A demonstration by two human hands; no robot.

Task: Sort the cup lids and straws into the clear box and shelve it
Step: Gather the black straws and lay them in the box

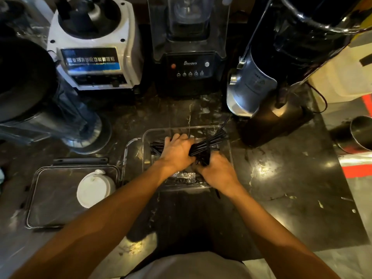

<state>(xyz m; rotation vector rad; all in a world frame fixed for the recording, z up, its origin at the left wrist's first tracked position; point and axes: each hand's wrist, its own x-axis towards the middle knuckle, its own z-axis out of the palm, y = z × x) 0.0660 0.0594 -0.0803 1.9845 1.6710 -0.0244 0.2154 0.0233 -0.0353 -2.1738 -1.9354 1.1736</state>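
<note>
A clear box (148,137) stands on the dark marble counter in front of me. Both hands reach into it. My left hand (177,151) and my right hand (216,171) together grip a bundle of black straws (211,142), whose ends fan out toward the box's far right corner. More black straws (156,147) lie in the box left of my left hand. A stack of white cup lids (94,188) rests on the clear box lid (52,198) at the left. Something foil-like (184,176) lies in the box's near end.
Along the back stand a white blender base (94,57), a black blender (189,65) and a dark grinder (281,77). A clear blender jar (60,121) lies at the left. A steel cup (360,135) sits at the right edge of the counter (281,178).
</note>
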